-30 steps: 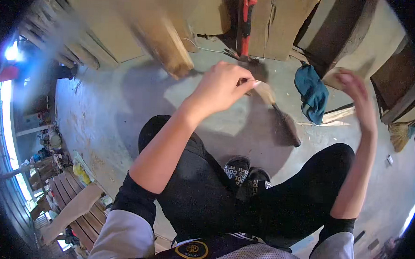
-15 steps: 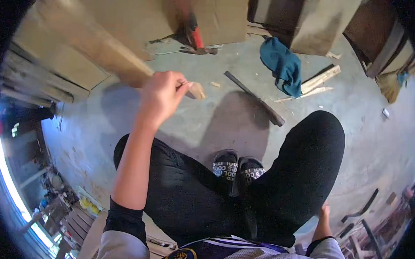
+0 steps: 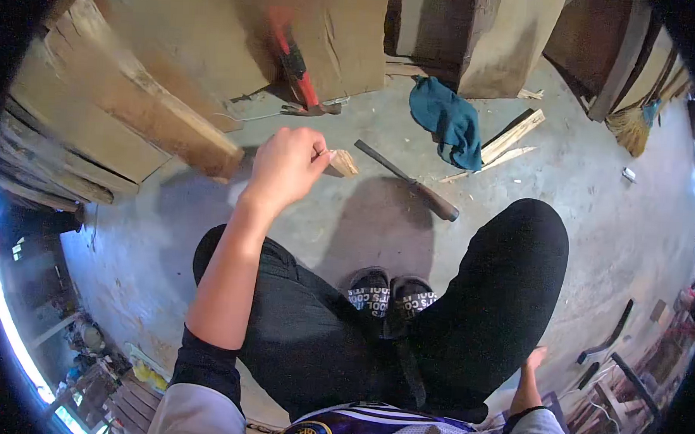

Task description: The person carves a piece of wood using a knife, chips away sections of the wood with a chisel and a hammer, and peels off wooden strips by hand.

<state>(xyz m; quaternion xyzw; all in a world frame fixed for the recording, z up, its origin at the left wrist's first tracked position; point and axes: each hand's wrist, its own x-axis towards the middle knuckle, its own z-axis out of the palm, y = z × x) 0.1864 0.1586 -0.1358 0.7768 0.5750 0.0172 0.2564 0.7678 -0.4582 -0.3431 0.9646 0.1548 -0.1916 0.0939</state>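
My left hand (image 3: 286, 164) is closed in front of my left knee, thumb and forefinger pressed together. From its far side juts the pale, rough end of a piece of wood (image 3: 345, 164); my fingers hide the rest. My right hand (image 3: 537, 357) is low beside my right thigh, partly covered by the leg, its fingers not clear. On the floor ahead lies a chisel-like tool (image 3: 407, 181) with a flat dark blade and brown handle. A hammer (image 3: 312, 99) with a red and black handle leans head-down against the cardboard.
A teal cloth (image 3: 448, 122) and split wood pieces (image 3: 514, 137) lie on the floor ahead. A long plank (image 3: 155, 104) stands at left by stacked boards (image 3: 55, 154). A straw broom (image 3: 629, 130) is at far right, with clutter (image 3: 611, 407) behind my right side.
The view has shifted, so floor items appear lower and further left. My left hand and the wood piece have moved right together over the floor. My right hand stays beside my thigh.
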